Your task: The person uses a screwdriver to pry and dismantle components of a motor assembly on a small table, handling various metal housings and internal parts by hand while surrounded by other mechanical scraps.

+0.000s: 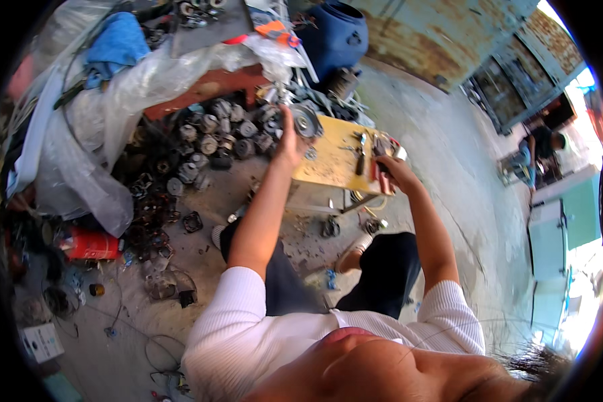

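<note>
A round metal motor part point(306, 120) is gripped by the left hand point(289, 142) at the far left corner of the small yellow worktop point(331, 161). The right hand point(394, 169) is closed around a dark tool point(380, 175) at the worktop's right edge. Loose motor parts point(211, 137) are heaped on the floor just beside it

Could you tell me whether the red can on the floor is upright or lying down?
Lying down: the red cylindrical can rests on its side on the floor.

A cluttered repair workshop.
Heaps of old motor parts point(211, 137) cover the concrete floor point(442, 134) beside a small yellow workbench point(335, 161) with tools.
</note>
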### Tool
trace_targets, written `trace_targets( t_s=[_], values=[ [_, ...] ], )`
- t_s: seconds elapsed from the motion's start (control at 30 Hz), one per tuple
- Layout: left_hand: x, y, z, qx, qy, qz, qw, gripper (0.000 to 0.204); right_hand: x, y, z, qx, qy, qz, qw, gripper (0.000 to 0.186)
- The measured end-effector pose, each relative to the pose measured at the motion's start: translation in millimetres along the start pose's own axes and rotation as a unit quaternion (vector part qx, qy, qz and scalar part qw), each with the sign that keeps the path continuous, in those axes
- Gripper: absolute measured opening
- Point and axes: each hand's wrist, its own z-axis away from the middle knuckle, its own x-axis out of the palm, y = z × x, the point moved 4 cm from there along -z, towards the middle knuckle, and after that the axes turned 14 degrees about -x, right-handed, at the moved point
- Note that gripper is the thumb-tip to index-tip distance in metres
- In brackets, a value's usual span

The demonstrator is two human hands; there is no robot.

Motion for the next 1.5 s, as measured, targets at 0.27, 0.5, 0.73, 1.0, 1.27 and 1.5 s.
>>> trace_targets(
  t_s=[0.27, 0.5, 0.73, 1.0, 1.27, 1.5],
  values=[
    [12, -10, -1, 0.001, 0.028, -0.033, 0.999, 0.085, 9, -32, 22, -0.134, -0.003, -0.366, 0.921, 0.031],
    [13, -18, -11, 0.016, 0.023, -0.046, 0.999, 0.092, 41, -31, 5, -0.262, 0.163, -0.26, 0.915, 0.024],
    [18, -14, 9, 0.008, -0.053, -0.033, 0.998, 0.091, 72, -23, 29, -0.262, 0.066, -0.165, 0.948, 0.026],
    [27, -13, 16, 0.011, -0.002, -0.118, 0.993, 0.085, 47, -52, 64, -0.349, 0.048, -0.051, 0.934, 0.033],
    [50, 3, 37, 0.088, -0.044, -0.095, 0.991, 0.07, 39, -58, 79, -0.409, 0.076, 0.065, 0.907, 0.028],
    [57, 16, 52, 0.125, -0.08, -0.078, 0.986, 0.068, 58, -65, 75, -0.398, 0.025, 0.061, 0.915, 0.03]
  ],
)
